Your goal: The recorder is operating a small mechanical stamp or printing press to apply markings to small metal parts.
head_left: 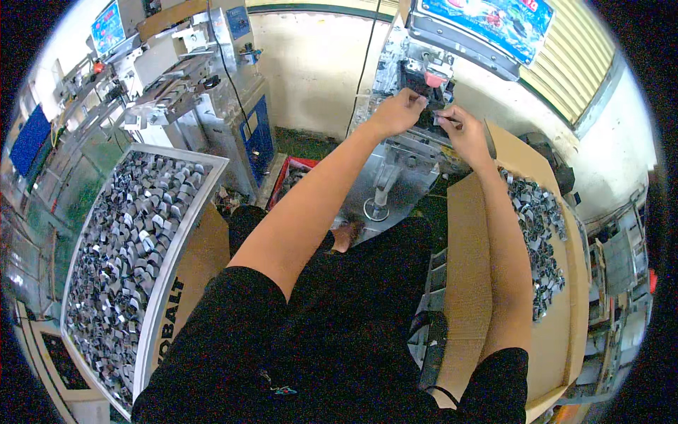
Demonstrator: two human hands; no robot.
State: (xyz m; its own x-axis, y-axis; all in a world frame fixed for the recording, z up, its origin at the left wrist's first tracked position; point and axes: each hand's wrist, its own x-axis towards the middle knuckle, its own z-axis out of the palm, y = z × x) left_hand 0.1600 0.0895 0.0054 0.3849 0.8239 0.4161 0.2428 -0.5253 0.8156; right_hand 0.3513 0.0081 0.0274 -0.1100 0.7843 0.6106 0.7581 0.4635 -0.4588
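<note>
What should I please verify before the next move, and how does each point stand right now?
1. Right hand has a grip: ok, a small grey metal piece is pinched at its fingertips.
2. Left hand has a grip: cannot tell, the fingertips are too small to read.
3. Hands well away from the red part of the grey metal machine: not ok, both are close below it.
4. Silver-rimmed rectangular tray on the left stocked: ok, grey curved metal pieces cover it.
5. Open brown cardboard box on the right upright: ok, with metal pieces inside.
6. Machine powered: cannot tell.
</note>
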